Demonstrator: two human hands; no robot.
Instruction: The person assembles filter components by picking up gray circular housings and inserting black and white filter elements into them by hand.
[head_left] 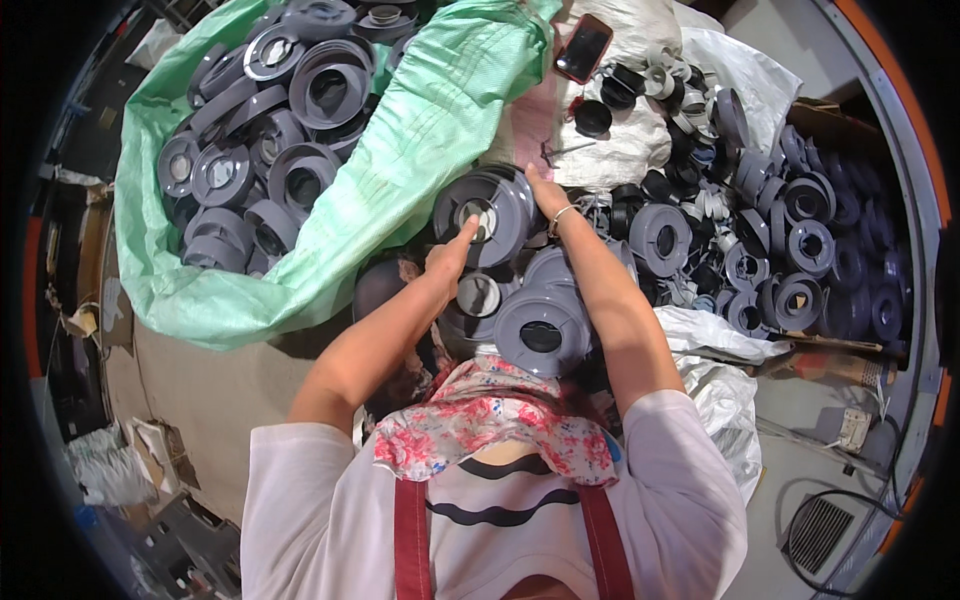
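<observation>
A round grey plastic flanged part [513, 225] with a pale disc at its centre is between my two hands, in front of my chest. My right hand [547, 200] grips its right rim. From below, my left hand [447, 260] reaches onto it, one digit pressed at the pale centre; its other fingers are mostly hidden. Nearer my body lie more grey parts: one with a white centre [478, 294] and a wide grey ring with a dark opening [543, 332].
At left stands a green woven sack [420, 130] full of grey rings [330, 90]. A phone [584, 48] rests on a white sack [635, 150] at the back. To the right are small black and white pieces [690, 190] and a carton of grey rings [808, 248].
</observation>
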